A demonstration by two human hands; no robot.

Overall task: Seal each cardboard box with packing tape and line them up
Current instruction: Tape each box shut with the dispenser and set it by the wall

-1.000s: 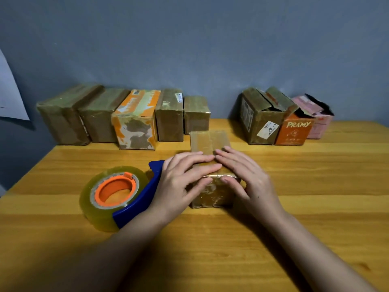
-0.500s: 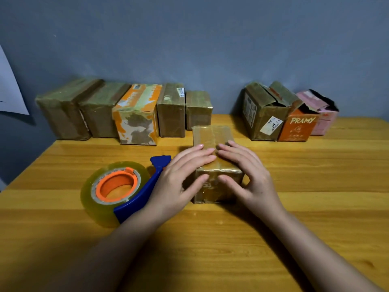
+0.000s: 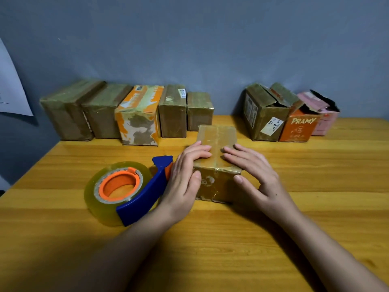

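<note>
A small brown taped box (image 3: 216,142) stands in the middle of the wooden table (image 3: 315,169). My left hand (image 3: 185,178) lies over its left top edge, fingers straight on the tape and thumb on the front face. My right hand (image 3: 254,175) presses the right side of the top in the same way, thumb on the front face. A clear tape roll in a blue and orange dispenser (image 3: 126,190) lies just left of my left hand. Along the wall, a row of several taped boxes (image 3: 139,114) stands at the back left.
At the back right stand a brown box with open flaps (image 3: 265,114), an orange box marked PRAMY (image 3: 299,127) and a pink box (image 3: 322,116) with an open top. A white sheet (image 3: 10,89) hangs on the grey wall at the left.
My two hands have slid apart on the box top, fingertips no longer meeting at the centre seam. The view has shifted slightly; the box and the dispenser stay put.
</note>
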